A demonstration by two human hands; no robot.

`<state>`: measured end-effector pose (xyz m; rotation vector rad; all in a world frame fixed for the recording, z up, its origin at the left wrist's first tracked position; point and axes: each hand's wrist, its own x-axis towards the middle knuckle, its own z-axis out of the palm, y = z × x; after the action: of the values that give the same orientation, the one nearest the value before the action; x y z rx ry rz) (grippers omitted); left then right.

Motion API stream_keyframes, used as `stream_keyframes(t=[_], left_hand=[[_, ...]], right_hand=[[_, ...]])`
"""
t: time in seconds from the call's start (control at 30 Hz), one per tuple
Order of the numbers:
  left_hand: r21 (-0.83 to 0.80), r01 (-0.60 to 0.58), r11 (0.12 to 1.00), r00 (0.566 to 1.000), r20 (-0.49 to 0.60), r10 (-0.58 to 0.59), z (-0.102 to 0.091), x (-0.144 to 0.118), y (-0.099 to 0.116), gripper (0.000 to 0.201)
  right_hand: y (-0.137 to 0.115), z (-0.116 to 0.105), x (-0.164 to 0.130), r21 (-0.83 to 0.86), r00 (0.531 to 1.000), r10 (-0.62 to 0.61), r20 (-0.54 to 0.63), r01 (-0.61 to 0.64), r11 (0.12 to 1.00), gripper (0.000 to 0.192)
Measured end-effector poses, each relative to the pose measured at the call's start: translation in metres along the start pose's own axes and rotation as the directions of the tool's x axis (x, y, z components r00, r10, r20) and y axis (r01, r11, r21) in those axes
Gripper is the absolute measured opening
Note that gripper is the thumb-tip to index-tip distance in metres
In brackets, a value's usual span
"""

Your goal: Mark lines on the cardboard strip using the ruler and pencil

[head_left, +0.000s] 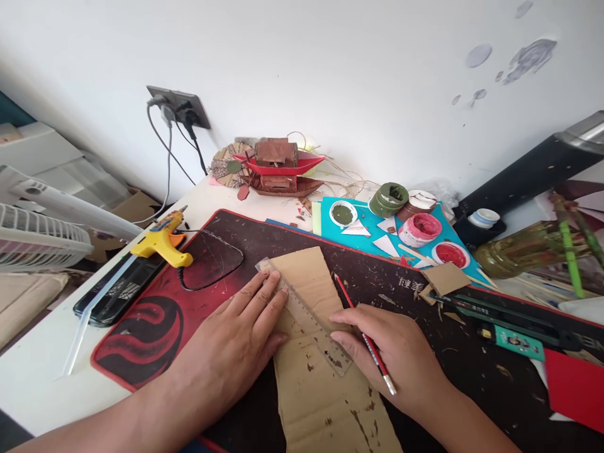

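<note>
Through the head camera I am seeing a clear, straight plastic ruler (pixel 309 314) lying slantwise across a long tan cardboard strip (pixel 304 384), which is resting on a black-and-red desk mat (pixel 226 233). My left hand (pixel 238 327) is pressing down open, its fingers spreading over the ruler's upper end; my right hand (pixel 389 352) is gripping a slim red pencil (pixel 343 290) between thumb and forefinger, with the fingertips sitting by the ruler's lower end. Beyond them, a turquoise sheet (pixel 450 228) is carrying the paints: a round green jar (pixel 384 204) is standing open with dark green paint inside, and a shallow white lid (pixel 343 214) beside it is holding more green. A squat pink-smeared jar (pixel 419 233) is containing pinkish-red paint, and a round white lid (pixel 450 255) near it is holding deeper red. Behind, a brown-sided jar (pixel 415 207) is showing a white top, but I am not managing to tell whether that is a cap or paint. Farther right, an olive-stained glass jar (pixel 514 250) is sitting near a tall black flask with a silver top (pixel 523 170).
</note>
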<state>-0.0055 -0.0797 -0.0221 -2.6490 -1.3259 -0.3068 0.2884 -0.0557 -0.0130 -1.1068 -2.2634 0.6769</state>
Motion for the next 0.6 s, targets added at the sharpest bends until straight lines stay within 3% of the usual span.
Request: stream_keyframes(t=[0.37,0.5,0.6], left_hand=[[0.013,0.005,1.000,1.000,-0.028,-0.004,0.012,-0.004,0.002,0.053],[0.060,0.005,0.998,0.999,-0.036,-0.002,0.014,-0.003,0.004,0.052],[0.090,-0.008,0.996,0.999,-0.030,0.011,0.013,-0.001,0.005,0.051]], right_hand=[[-0.003,0.000,0.001,0.138,0.991,0.025,-0.129,-0.007,0.990,0.016],[-0.007,-0.001,0.003,0.230,0.967,0.169,-0.190,-0.124,0.965,0.019],[-0.016,-0.005,0.007,0.426,0.923,0.361,-0.135,-0.275,0.862,0.034]])
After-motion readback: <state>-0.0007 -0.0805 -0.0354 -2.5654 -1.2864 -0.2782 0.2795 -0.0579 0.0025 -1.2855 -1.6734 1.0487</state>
